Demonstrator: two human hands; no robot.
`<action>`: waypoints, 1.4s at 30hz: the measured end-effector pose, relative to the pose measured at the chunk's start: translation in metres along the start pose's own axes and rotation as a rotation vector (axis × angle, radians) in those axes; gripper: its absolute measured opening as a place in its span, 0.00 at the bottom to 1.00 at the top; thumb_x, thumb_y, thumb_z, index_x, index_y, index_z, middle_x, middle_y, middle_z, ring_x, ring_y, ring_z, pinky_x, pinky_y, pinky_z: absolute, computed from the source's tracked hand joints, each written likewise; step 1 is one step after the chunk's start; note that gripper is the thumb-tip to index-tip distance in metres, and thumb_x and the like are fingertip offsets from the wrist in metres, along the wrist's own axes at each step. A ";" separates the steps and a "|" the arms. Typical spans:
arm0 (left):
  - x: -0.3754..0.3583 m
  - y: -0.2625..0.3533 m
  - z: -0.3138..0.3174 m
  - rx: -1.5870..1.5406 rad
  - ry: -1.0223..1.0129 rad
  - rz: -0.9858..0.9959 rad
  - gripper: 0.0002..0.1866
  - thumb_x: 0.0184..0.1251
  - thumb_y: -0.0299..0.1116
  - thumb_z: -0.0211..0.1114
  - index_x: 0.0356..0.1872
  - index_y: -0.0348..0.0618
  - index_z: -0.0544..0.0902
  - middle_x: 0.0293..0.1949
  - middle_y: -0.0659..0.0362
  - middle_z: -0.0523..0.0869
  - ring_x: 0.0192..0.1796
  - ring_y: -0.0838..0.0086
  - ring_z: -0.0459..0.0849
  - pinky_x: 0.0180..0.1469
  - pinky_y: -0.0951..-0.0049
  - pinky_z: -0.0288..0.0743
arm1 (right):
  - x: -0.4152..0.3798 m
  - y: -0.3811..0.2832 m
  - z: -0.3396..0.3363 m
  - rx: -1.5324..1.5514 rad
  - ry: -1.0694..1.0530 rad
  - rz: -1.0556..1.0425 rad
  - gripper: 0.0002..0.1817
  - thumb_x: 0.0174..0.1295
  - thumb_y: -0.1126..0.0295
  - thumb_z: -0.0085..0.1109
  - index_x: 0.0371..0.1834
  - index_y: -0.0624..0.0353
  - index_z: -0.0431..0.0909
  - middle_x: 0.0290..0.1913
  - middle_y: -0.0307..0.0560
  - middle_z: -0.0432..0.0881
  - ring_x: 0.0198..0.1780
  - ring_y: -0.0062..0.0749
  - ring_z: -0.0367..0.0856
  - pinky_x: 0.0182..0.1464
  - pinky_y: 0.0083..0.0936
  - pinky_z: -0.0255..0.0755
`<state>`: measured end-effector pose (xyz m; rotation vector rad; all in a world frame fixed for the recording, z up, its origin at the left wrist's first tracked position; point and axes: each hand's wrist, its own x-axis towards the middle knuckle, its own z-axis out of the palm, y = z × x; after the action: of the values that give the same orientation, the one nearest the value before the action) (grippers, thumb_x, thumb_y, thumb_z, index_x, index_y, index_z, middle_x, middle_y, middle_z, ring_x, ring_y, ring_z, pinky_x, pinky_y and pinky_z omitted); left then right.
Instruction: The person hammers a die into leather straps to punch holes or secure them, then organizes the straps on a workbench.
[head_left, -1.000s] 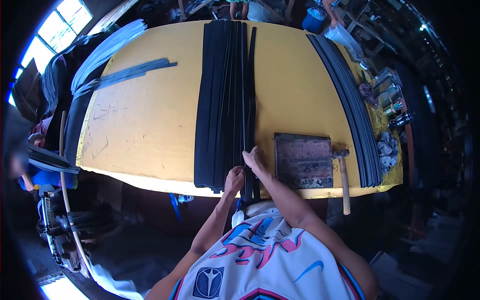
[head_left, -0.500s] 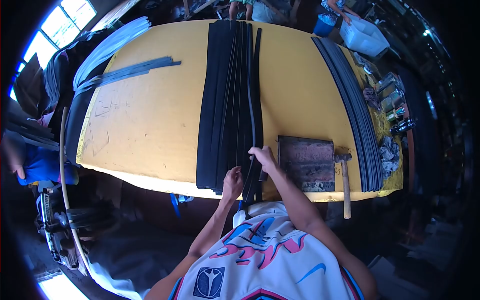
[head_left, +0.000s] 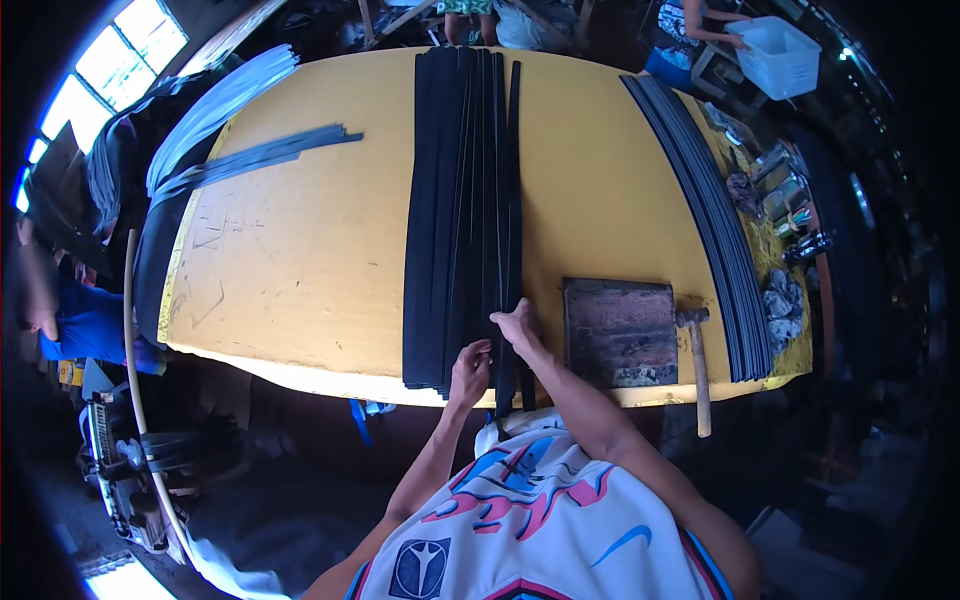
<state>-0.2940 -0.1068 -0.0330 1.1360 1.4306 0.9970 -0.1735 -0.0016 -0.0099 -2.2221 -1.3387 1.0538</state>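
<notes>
Long black strips [head_left: 436, 200] lie side by side across the yellow table, running away from me. At the near right of this row, my right hand [head_left: 518, 326] is closed on a narrow black strip [head_left: 503, 375], whose near end hangs over the table edge toward my shirt. Just left of it and a little nearer to me, my left hand [head_left: 470, 372] is curled over the near ends of the strips. Its fingers are bent together, and what they hold, if anything, is hidden. Another black strip [head_left: 515, 150] lies along the right side of the row.
On the yellow table [head_left: 300, 270] are a dark metal plate [head_left: 620, 335], a hammer [head_left: 699, 375] over the near edge, and grey strips at the right [head_left: 700, 220] and left [head_left: 270, 150]. One person holds a white bin [head_left: 780, 60]; others stand left and at the far side.
The strip in my right hand has come down into line with the row. My right hand has moved slightly nearer to me. The person at the back has moved the white bin rightward.
</notes>
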 end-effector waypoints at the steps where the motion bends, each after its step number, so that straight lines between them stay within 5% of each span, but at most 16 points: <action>1: 0.000 -0.001 0.000 -0.001 -0.001 0.000 0.14 0.74 0.29 0.56 0.57 0.37 0.79 0.51 0.49 0.84 0.47 0.69 0.86 0.53 0.72 0.79 | 0.006 0.007 0.004 0.166 0.011 0.035 0.33 0.45 0.63 0.74 0.51 0.71 0.73 0.48 0.66 0.80 0.51 0.53 0.82 0.53 0.40 0.77; 7: -0.006 0.009 0.000 0.174 0.076 0.130 0.17 0.67 0.30 0.64 0.55 0.39 0.80 0.47 0.47 0.80 0.44 0.63 0.86 0.47 0.67 0.81 | 0.024 0.025 -0.011 0.493 -0.032 0.131 0.15 0.49 0.76 0.68 0.38 0.64 0.73 0.33 0.49 0.81 0.35 0.32 0.82 0.28 0.31 0.77; 11: -0.006 0.033 0.003 0.270 0.048 0.076 0.17 0.66 0.32 0.65 0.55 0.40 0.80 0.50 0.46 0.78 0.43 0.59 0.86 0.46 0.65 0.81 | 0.020 0.025 -0.029 0.556 -0.094 0.118 0.11 0.52 0.77 0.65 0.37 0.62 0.75 0.32 0.46 0.81 0.31 0.30 0.83 0.27 0.25 0.75; 16: 0.010 0.040 0.008 0.654 0.142 0.258 0.24 0.65 0.35 0.64 0.62 0.41 0.73 0.55 0.43 0.75 0.48 0.48 0.83 0.50 0.57 0.80 | 0.025 0.024 -0.029 0.658 -0.181 0.136 0.10 0.54 0.75 0.67 0.36 0.63 0.76 0.27 0.44 0.83 0.25 0.25 0.82 0.25 0.23 0.75; 18: 0.014 0.037 0.011 0.652 0.128 0.218 0.25 0.65 0.34 0.63 0.63 0.40 0.72 0.55 0.43 0.75 0.50 0.47 0.82 0.51 0.56 0.80 | 0.018 0.018 -0.019 0.508 -0.123 0.075 0.14 0.53 0.73 0.70 0.39 0.64 0.77 0.27 0.46 0.83 0.24 0.27 0.83 0.25 0.23 0.75; 20: 0.022 0.028 0.014 0.650 0.113 0.187 0.26 0.65 0.34 0.62 0.64 0.39 0.71 0.56 0.42 0.75 0.52 0.46 0.81 0.51 0.54 0.79 | 0.009 0.010 -0.007 -0.055 0.111 -0.059 0.27 0.48 0.60 0.76 0.44 0.68 0.77 0.41 0.64 0.84 0.45 0.54 0.86 0.46 0.41 0.80; 22: 0.025 0.015 0.016 0.495 0.139 0.122 0.25 0.65 0.34 0.60 0.63 0.37 0.71 0.56 0.41 0.76 0.54 0.45 0.80 0.53 0.53 0.78 | 0.003 0.002 0.000 -0.083 0.092 -0.046 0.33 0.47 0.55 0.75 0.48 0.71 0.76 0.50 0.69 0.81 0.54 0.60 0.81 0.56 0.45 0.76; 27: 0.035 0.015 0.018 0.488 0.142 0.024 0.26 0.65 0.34 0.61 0.63 0.37 0.72 0.55 0.40 0.77 0.54 0.45 0.81 0.54 0.52 0.77 | 0.004 -0.002 -0.001 -0.091 0.094 -0.022 0.35 0.47 0.56 0.74 0.52 0.71 0.74 0.52 0.68 0.80 0.55 0.60 0.80 0.57 0.45 0.76; 33: 0.025 0.045 0.022 0.621 0.139 0.011 0.27 0.62 0.36 0.65 0.61 0.39 0.72 0.56 0.44 0.76 0.55 0.49 0.81 0.53 0.54 0.78 | 0.011 0.003 -0.015 0.079 0.245 -0.066 0.27 0.50 0.57 0.63 0.42 0.74 0.76 0.43 0.75 0.81 0.48 0.64 0.82 0.53 0.49 0.76; 36: 0.022 0.039 0.027 0.723 0.164 0.101 0.29 0.58 0.37 0.70 0.61 0.42 0.72 0.54 0.48 0.76 0.55 0.52 0.80 0.54 0.58 0.78 | 0.038 0.021 -0.019 0.313 0.142 0.107 0.25 0.51 0.54 0.64 0.32 0.72 0.75 0.33 0.64 0.82 0.36 0.51 0.85 0.40 0.44 0.78; 37: 0.023 0.037 0.028 0.707 0.187 0.091 0.29 0.58 0.37 0.70 0.61 0.42 0.72 0.53 0.48 0.76 0.55 0.53 0.80 0.54 0.58 0.78 | 0.022 0.003 -0.034 0.482 0.074 0.137 0.17 0.53 0.61 0.66 0.19 0.59 0.71 0.14 0.38 0.71 0.12 0.23 0.69 0.16 0.25 0.64; 42: 0.027 0.041 0.027 0.495 0.175 -0.030 0.28 0.56 0.34 0.70 0.59 0.41 0.72 0.53 0.49 0.77 0.53 0.56 0.82 0.54 0.58 0.78 | 0.012 -0.007 -0.030 0.549 -0.147 0.110 0.16 0.59 0.63 0.68 0.33 0.63 0.73 0.20 0.41 0.74 0.19 0.25 0.74 0.21 0.25 0.70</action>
<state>-0.2633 -0.0709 -0.0035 1.3975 1.8967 0.7515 -0.1521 0.0146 0.0092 -1.8456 -0.8439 1.4421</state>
